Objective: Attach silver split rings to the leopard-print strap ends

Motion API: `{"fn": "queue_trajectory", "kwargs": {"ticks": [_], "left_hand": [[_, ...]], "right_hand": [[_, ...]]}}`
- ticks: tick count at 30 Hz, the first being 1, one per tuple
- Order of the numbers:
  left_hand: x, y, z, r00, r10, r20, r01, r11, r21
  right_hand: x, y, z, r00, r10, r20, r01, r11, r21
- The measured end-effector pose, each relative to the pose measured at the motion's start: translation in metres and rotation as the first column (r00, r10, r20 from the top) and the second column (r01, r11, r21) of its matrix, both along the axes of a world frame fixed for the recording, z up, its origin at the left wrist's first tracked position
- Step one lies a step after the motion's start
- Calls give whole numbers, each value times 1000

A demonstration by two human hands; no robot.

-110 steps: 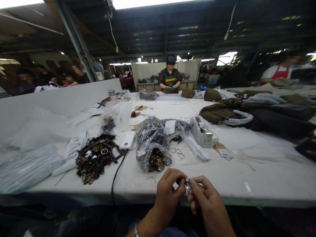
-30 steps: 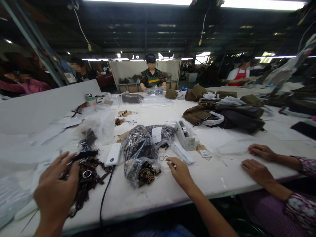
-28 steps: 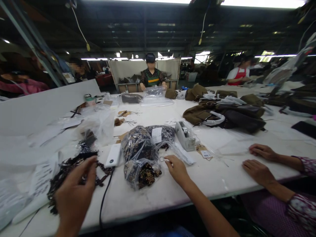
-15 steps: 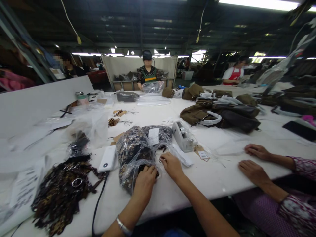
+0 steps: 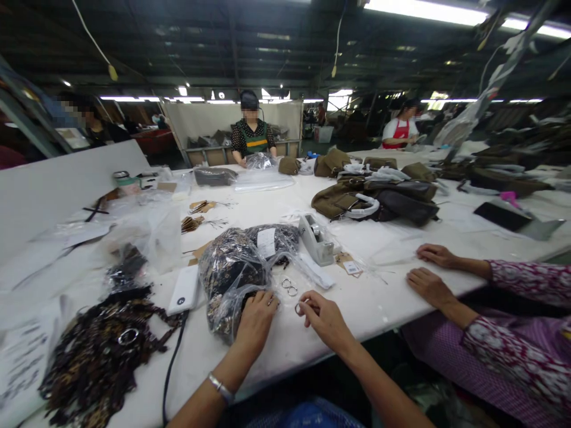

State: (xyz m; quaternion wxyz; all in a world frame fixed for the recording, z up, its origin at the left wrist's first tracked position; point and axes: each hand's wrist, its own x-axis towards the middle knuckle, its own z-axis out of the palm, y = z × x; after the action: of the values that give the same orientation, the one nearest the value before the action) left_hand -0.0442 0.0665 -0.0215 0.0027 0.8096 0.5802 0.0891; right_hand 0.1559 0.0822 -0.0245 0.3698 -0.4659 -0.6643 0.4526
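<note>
A metal ring [image 5: 298, 308] is pinched between thumb and fingers of the right hand [image 5: 309, 310], just above the table [image 5: 352, 297], near two loose rings [image 5: 289, 286]. The clear bag [image 5: 229, 267] is reached into by the left hand [image 5: 261, 304]; its fingertips are hidden, so their grip cannot be told.

Ceiling light [image 5: 426, 10]: blown out, up top R; your brightest src.
Roof [image 5: 267, 41]: v. dim, detail lost.
Window [image 5: 339, 100]: sm. bright patch, far back.
Table [image 5: 366, 291]: mod. bright, pale, soft shadows.
Clear bag [image 5: 234, 261]: glints off plastic.
Your edges: wide-lens stretch, esp. corners.
Focus: near stuff fairly clear, bkgd soft; pixel blocks over some ppl.
</note>
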Motion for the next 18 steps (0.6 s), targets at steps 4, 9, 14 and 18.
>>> {"fn": "queue_trajectory", "kwargs": {"ticks": [4,9,14,18], "left_hand": [[0,3,3,996,-40,78,38,999,23],[-4,-3,15,954,-28,297,8,998,69],[4,-16,23,817,104,566,-160,986,49],[15,-26,22,537,239,809,-168,970,-175]], "right_hand": [[1,-10,-1,1000,12,-24,-12,1000,-8],[2,-19,0,996,-22,-84,20,999,-33],[-7,-24,2,978,0,-207,-10,999,-46],[-10,-28,8,964,69,-256,-92,993,-80]]}}
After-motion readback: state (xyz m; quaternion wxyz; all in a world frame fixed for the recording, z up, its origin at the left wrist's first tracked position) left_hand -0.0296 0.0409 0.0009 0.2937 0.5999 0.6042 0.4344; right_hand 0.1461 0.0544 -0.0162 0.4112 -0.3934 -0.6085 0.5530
